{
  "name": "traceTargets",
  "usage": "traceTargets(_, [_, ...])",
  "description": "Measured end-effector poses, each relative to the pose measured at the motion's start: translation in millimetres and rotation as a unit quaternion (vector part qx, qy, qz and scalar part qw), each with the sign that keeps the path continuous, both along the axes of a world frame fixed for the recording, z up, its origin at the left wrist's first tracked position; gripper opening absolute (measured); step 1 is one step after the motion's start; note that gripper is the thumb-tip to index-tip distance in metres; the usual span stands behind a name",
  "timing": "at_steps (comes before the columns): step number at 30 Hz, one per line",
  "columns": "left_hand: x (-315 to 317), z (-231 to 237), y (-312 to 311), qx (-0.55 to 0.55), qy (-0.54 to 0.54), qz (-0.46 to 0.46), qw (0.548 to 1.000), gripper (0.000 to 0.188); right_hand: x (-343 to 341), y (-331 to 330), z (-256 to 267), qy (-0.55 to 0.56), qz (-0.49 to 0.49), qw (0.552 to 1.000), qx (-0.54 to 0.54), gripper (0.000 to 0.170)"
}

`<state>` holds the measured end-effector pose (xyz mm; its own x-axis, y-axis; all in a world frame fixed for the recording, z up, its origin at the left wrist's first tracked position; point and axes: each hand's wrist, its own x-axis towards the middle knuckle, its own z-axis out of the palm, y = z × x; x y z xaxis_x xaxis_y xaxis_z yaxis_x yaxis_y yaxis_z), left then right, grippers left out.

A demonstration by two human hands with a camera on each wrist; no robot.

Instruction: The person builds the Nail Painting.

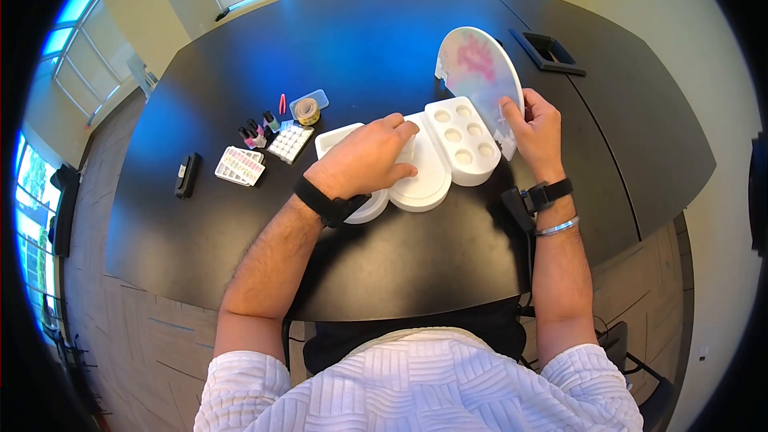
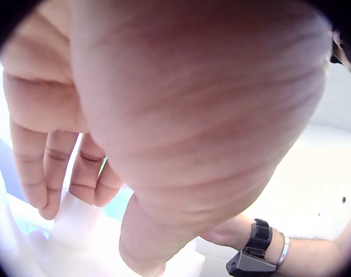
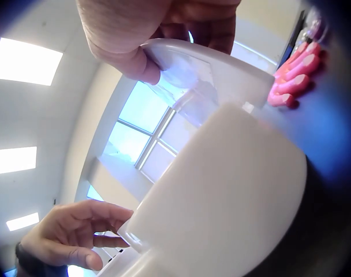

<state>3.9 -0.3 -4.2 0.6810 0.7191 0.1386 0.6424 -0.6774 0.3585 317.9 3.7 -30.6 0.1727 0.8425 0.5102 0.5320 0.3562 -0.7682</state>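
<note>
My right hand (image 1: 532, 132) grips the edge of an upright white lid (image 1: 472, 72) with a rounded top and a pink-and-blue marbled face. In the right wrist view, its thumb presses on a clear film (image 3: 184, 83) at the lid. Beside the lid stands a white case section with round wells (image 1: 462, 140), joined to a flat white oval section (image 1: 420, 184). My left hand (image 1: 364, 152) reaches over the case with its thumb spread from the fingers. In the left wrist view, its fingertips are right at a white block (image 2: 77, 222); glare washes out the rest.
To the left are nail polish bottles (image 1: 254, 134), a tray of white pieces (image 1: 290, 142), nail trays (image 1: 239, 166), a tape roll (image 1: 306, 110), pink tweezers (image 1: 282, 104) and a black case (image 1: 187, 175). Pink finger-shaped pieces (image 3: 297, 75) show in the right wrist view.
</note>
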Motion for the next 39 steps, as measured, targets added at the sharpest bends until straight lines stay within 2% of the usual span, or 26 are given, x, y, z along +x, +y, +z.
traceTargets(2, [-0.7,-0.2,0.7,0.008,-0.001,-0.005,1.0,0.054,1.5,2.1,-2.8,0.036,0.004,0.999,0.03,0.026])
traceTargets(10, [2.3,4.1,-3.8,0.021,0.03,0.019,0.999,0.04,1.8,0.3,-3.3,0.021,-0.006,0.999,0.029,0.027])
traceTargets(17, [7.4,0.1,-5.4,0.008,0.038,0.03,0.999,0.036,0.9,-4.3,2.8,0.025,-0.013,0.998,0.054,0.026])
traceTargets(23, [0.7,-4.4,-1.2,0.069,-0.016,-0.006,0.997,0.029,8.4,2.1,-0.1,-0.016,-0.039,0.994,0.096,0.026])
traceTargets(25, [0.5,-6.1,3.7,0.079,-0.046,-0.008,0.996,0.029,3.6,-8.2,11.5,0.027,-0.03,0.998,0.053,0.027])
traceTargets(27, [0.2,-5.8,4.6,0.097,-0.051,-0.029,0.994,0.029,5.2,-7.7,11.3,0.069,-0.02,0.997,0.011,0.027])
traceTargets(29, [1.6,-0.6,-1.1,0.062,-0.024,-0.026,0.997,0.039,13.8,1.8,2.4,-0.02,-0.058,0.993,0.1,0.027])
traceTargets(30, [2.4,0.5,-6.0,0.062,-0.024,-0.025,0.997,0.039,17.9,3.5,-2.2,-0.02,-0.058,0.993,0.1,0.027])
traceTargets(32, [5.3,2.7,-16.5,0.033,0.061,-0.007,0.998,0.053,16.6,2.9,-0.3,-0.018,-0.054,0.995,0.085,0.026])
traceTargets(35, [11.4,6.7,-21.9,-0.011,0.105,-0.019,0.994,0.059,6.1,-6.5,9.2,0.027,-0.027,0.997,0.068,0.025])
traceTargets(39, [6.7,-5.9,-9.9,0.025,0.09,-0.025,0.995,0.061,18.8,6.6,-3.5,-0.028,-0.051,0.993,0.098,0.024])
